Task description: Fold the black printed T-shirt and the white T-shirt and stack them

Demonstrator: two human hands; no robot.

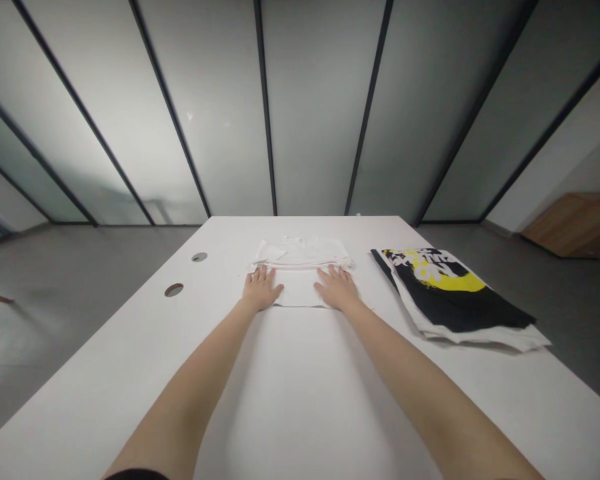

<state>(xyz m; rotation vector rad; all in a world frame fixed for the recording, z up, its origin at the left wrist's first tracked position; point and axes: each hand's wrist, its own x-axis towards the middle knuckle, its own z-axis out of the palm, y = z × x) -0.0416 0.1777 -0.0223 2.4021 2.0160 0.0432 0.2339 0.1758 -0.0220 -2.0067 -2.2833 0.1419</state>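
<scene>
A folded white T-shirt (300,255) lies on the far middle of the white table (300,230). My left hand (261,289) rests flat on the shirt's near part, fingers spread and not gripping. My right hand (338,288) lies the same way a short distance to the right, also pressing on the white cloth. A folded stack of black cloth with a yellow and white print (450,293) lies to the right of my right hand, out of reach of my fingers. Its white underside shows along the near edge.
Two round cable holes (174,289) (199,257) are set in the table's left part. Grey floor surrounds the table, with frosted glass panels in dark frames (320,107) behind it. A wooden cabinet or box (575,225) stands at the far right.
</scene>
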